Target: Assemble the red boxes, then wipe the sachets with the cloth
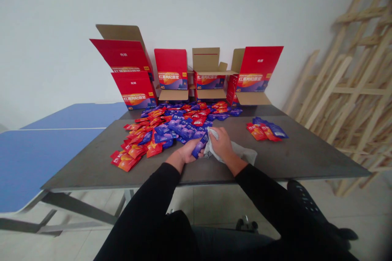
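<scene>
My left hand [187,153] is closed around a purple sachet [199,147], which it holds tilted just above the dark table [165,173]. A white cloth [245,153] is bunched in my right hand [223,142], pressed near the top of that sachet; its loose end trails to the right over the table. Beyond my hands spreads a large heap of purple sachets [183,128] and red sachets [134,151]. To the right lies a small separate group of red sachets [265,131] and purple sachets [277,129].
Open red cartons stand along the back: stacked ones at the left [134,89], two in the middle, including one [171,69], and one at the right [254,71]. A blue table [76,142] adjoins on the left. Wooden frames [352,85] lean at the right wall.
</scene>
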The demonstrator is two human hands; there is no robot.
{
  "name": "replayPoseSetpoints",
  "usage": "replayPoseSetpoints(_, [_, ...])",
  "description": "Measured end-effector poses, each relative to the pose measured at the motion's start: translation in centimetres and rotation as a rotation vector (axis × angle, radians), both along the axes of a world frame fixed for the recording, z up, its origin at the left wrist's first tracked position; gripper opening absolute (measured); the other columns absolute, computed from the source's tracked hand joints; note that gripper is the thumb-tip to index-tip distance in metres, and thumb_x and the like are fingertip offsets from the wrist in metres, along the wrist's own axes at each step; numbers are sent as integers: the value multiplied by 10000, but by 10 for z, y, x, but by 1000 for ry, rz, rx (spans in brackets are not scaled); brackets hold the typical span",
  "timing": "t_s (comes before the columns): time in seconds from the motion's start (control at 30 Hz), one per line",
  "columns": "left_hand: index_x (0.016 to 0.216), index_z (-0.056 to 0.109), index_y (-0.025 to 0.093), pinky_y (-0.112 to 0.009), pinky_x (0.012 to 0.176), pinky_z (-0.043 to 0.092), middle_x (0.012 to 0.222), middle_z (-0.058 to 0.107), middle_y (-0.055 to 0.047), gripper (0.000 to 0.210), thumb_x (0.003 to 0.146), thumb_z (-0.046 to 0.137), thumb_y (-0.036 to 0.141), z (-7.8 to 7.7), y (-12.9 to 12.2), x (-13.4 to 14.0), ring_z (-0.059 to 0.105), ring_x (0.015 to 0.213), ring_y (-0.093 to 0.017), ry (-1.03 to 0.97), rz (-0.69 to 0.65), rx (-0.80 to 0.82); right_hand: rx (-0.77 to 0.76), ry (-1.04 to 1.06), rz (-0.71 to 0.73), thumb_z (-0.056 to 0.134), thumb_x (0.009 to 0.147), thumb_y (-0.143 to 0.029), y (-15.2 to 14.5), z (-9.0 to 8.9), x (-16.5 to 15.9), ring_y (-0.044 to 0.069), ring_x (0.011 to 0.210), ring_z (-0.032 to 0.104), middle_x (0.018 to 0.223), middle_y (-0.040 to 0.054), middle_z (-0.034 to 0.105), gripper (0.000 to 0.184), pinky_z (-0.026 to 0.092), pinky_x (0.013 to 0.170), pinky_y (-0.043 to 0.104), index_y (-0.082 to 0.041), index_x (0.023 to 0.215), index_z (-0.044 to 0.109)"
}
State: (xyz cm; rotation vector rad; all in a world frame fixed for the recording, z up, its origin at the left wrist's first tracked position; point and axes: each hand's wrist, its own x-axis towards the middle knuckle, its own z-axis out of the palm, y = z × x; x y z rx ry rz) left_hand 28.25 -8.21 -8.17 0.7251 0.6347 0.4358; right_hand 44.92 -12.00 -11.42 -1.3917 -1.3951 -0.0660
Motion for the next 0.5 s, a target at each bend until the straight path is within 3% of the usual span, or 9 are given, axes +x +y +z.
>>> replayPoseSetpoints(0.27, [965, 650, 148, -163, 394, 353, 729, 594, -37, 190, 1034, 556, 299, 6, 2, -8, 506, 501, -107, -102, -10, -130, -36, 164, -117, 532, 999, -483, 9, -3, 13, 271, 934, 665, 953, 97, 726, 357, 579, 906, 438, -210, 1041, 757])
replayPoseSetpoints(0.4, [1086, 694, 117, -182, 474, 471, 724, 625, -41, 178, 996, 554, 182, 10, 5, -7, 586, 555, -123, -199, 103, -141, -17, 229, -120, 544, 990, -536, 8, -1, 13, 280, 953, 676, 986, 109, 733, 393, 586, 918, 460, -208, 1052, 751])
replayPoseSetpoints(0.5, [1039, 707, 95, -184, 602, 560, 730, 677, -47, 142, 985, 576, 86, 12, 8, -4, 660, 611, -116, -197, 246, -85, 36, 216, -101, 551, 994, -530, 3, 3, 10, 286, 1007, 685, 1026, 118, 731, 392, 584, 965, 475, -206, 1077, 756])
